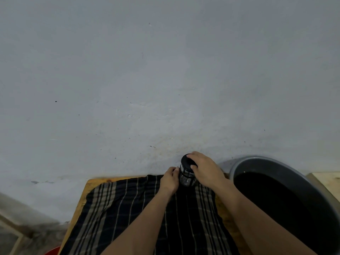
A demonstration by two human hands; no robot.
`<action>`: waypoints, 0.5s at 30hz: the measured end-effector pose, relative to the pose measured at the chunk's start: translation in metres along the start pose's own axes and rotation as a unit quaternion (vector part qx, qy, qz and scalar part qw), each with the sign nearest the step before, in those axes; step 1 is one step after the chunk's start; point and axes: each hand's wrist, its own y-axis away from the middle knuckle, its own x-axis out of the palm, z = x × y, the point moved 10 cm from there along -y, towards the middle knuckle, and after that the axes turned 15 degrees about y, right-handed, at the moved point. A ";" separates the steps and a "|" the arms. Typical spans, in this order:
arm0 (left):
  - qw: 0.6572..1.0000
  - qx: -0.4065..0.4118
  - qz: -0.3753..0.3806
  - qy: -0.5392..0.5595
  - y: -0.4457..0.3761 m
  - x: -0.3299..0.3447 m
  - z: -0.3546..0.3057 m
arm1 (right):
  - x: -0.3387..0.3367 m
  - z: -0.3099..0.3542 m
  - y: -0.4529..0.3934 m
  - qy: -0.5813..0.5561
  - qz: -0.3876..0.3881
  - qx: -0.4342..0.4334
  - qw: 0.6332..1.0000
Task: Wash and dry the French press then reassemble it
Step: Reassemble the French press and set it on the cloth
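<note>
The French press (186,176), a glass beaker in a black frame with a black lid (185,160), stands upright at the far edge of a dark striped cloth (128,208). My left hand (170,180) grips the beaker's left side with curled fingers. My right hand (203,169) lies over the lid from the right, thumb and fingers curled round its rim. The plunger and the beaker's right side are hidden by my hands.
The cloth covers a wooden table (86,188) that stands against a plain grey wall (165,80). A grey basin (257,161) of dark water sits at the right, close to my right forearm. A red object (53,252) shows at the bottom left.
</note>
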 end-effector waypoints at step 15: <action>0.981 0.157 -0.027 -0.106 0.144 0.050 -0.016 | 0.022 -0.070 0.214 -0.327 0.090 0.072 0.938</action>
